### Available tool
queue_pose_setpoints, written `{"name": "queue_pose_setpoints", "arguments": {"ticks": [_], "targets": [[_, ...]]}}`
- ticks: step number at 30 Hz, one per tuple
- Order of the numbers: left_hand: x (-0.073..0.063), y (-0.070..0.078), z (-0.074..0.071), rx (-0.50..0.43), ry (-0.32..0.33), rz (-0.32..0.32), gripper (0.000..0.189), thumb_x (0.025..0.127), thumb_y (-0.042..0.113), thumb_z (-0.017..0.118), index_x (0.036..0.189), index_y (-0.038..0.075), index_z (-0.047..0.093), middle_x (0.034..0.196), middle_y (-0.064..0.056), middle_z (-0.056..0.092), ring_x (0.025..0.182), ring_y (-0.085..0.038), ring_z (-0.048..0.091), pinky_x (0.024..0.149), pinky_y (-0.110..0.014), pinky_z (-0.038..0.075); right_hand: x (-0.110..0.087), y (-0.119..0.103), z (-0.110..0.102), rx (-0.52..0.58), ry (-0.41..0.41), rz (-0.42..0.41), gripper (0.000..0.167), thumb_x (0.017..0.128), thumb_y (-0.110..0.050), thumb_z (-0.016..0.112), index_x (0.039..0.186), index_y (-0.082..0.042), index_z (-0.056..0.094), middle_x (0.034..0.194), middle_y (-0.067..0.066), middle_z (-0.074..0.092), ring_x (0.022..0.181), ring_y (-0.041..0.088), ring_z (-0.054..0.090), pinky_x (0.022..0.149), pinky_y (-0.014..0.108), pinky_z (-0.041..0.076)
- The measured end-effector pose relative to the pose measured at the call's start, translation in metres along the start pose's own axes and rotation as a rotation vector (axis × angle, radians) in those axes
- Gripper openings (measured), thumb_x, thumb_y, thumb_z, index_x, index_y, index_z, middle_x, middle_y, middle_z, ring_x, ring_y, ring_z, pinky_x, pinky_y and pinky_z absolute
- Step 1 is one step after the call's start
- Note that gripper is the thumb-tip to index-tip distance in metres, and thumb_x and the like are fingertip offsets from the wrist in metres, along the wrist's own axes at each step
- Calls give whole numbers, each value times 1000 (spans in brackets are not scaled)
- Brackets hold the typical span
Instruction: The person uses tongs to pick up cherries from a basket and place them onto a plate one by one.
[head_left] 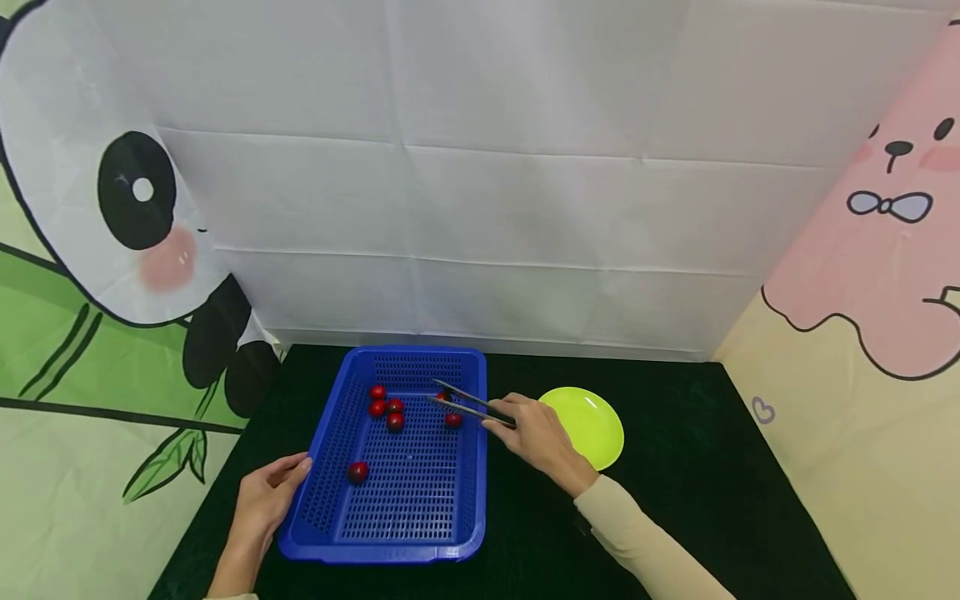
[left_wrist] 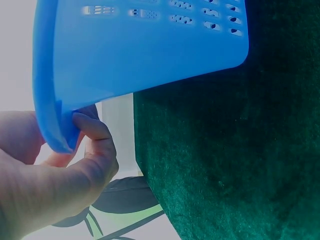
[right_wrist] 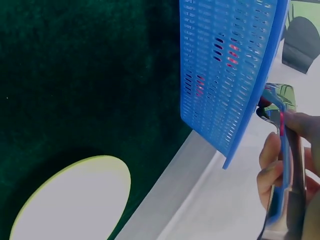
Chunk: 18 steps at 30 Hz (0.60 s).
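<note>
A blue perforated plastic basket (head_left: 408, 500) holds several cherry tomatoes (head_left: 357, 472), most of them toward its far left. At its left rim my left hand (head_left: 264, 500) pinches the edge, with thumb and fingers on either side in the left wrist view. My right hand (head_left: 542, 437) grips metal tongs (head_left: 476, 410) that reach over the basket's right rim. Between the spread tong arms lies one cherry tomato (head_left: 442, 397), partly hidden; whether the tips touch it I cannot tell. Another cherry tomato (head_left: 453, 420) sits just nearer, below the tongs.
To the right of the basket lies a yellow-green plate (head_left: 588, 425), partly behind my right hand and wrist. A dark green cloth (head_left: 675, 500) covers the table. White fabric (head_left: 510, 208) rises behind it, and printed cartoon panels stand at both sides.
</note>
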<state>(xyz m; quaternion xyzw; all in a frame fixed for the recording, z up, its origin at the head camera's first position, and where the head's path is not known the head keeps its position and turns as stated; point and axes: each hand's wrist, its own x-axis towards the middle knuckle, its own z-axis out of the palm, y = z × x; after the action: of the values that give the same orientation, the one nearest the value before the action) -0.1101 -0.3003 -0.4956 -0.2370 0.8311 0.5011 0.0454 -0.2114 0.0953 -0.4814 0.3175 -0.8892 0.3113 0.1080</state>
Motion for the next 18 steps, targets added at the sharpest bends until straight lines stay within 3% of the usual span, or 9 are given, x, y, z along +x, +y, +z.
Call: {"name": "queue_pose_setpoints", "arguments": {"ticks": [9, 18], "targets": [[0, 0, 1, -2, 13, 3, 64, 103, 47, 60, 143, -3, 55, 130, -28, 63, 109, -34, 66, 93, -52, 53, -9, 2, -5, 89, 90, 20, 33, 95, -23, 77, 122, -4, 75, 96, 1, 69, 64, 5, 52, 53, 20, 47], [0, -1, 0, -22, 5, -2, 63, 103, 45, 61, 143, -4, 55, 131, -28, 63, 105, -27, 68, 88, -44, 57, -18, 8, -10, 99, 150, 89, 29, 95, -25, 78, 119, -9, 77, 99, 0, 71, 69, 6, 55, 60, 21, 50]]}}
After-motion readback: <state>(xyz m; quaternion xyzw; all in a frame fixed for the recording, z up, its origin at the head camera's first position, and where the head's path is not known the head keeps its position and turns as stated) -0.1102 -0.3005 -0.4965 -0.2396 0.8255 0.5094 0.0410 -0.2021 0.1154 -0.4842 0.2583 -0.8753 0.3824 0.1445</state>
